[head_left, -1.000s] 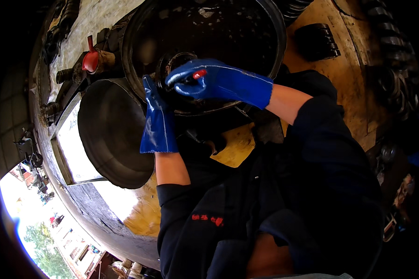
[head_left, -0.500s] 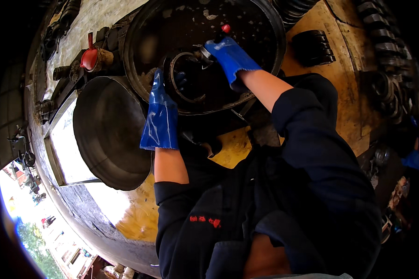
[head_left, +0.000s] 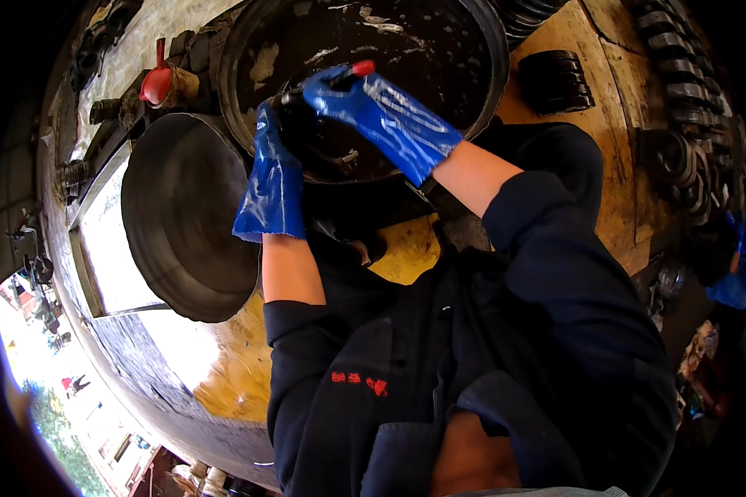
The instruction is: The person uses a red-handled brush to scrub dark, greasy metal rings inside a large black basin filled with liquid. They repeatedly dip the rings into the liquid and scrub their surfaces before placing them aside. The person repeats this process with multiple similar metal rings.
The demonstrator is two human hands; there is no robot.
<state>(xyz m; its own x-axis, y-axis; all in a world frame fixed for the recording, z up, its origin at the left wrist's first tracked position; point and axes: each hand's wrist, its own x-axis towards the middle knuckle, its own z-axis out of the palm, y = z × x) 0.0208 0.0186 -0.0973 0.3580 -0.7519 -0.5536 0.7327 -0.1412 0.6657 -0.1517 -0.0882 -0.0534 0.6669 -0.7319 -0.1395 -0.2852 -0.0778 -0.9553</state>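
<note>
Both my hands wear long blue rubber gloves over a wide round pan (head_left: 501,87) of dark liquid. My left hand (head_left: 272,153) is at the pan's near left side, its fingers closed on a dark metal ring (head_left: 340,157), mostly hidden behind the gloves. My right hand (head_left: 340,95) grips a short red-ended tool (head_left: 363,68); its working end, by the ring's upper part, is too hidden to tell its kind. Light streaks and patches show on the liquid beyond my hands.
A deep dark tub (head_left: 186,215) stands left of the pan. Beyond it a red cup with a handle (head_left: 157,83) rests on a can. To the right are a stack of black rings (head_left: 553,80), a row of metal parts (head_left: 680,79) and blue gloves (head_left: 728,286).
My right hand has moved left and down with the red-ended tool, close to my left hand. My left hand has risen slightly and shifted left. More light streaks show on the liquid.
</note>
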